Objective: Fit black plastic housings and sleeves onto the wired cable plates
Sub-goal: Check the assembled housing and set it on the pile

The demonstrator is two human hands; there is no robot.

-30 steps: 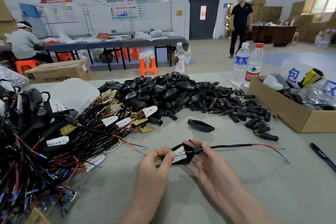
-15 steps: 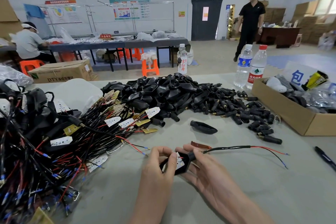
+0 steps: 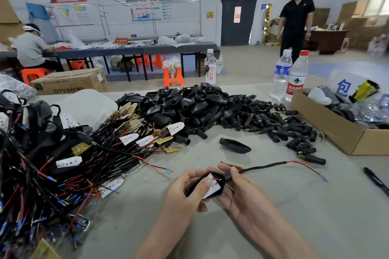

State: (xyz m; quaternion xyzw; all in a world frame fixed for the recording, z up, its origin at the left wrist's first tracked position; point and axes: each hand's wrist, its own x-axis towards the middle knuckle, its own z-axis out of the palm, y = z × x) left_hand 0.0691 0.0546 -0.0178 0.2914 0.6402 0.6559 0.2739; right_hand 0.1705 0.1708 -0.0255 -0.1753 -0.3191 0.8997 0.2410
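Both hands hold one black housing (image 3: 221, 192) with a white plate (image 3: 213, 189) seated in it, low in the middle of the view. My left hand (image 3: 189, 189) pinches its left end, thumb on the plate. My right hand (image 3: 242, 193) cradles it from below, fingers curled round the sleeve end. Its black cable (image 3: 265, 167) runs right, ending in red and black wires (image 3: 305, 165). A heap of wired plates (image 3: 63, 164) lies at the left, a pile of black housings (image 3: 189, 105) behind, small sleeves (image 3: 273, 124) to the right.
One loose housing (image 3: 234, 145) lies ahead of my hands. A cardboard box (image 3: 336, 130) stands at the right, two water bottles (image 3: 290, 75) behind it. A black pen (image 3: 376, 181) lies at the right edge. A person stands beyond the table; another sits at the far left.
The housing with its plate has come slightly nearer and tilted in my hands, my left thumb now on the plate. The standing person has stepped to the right.
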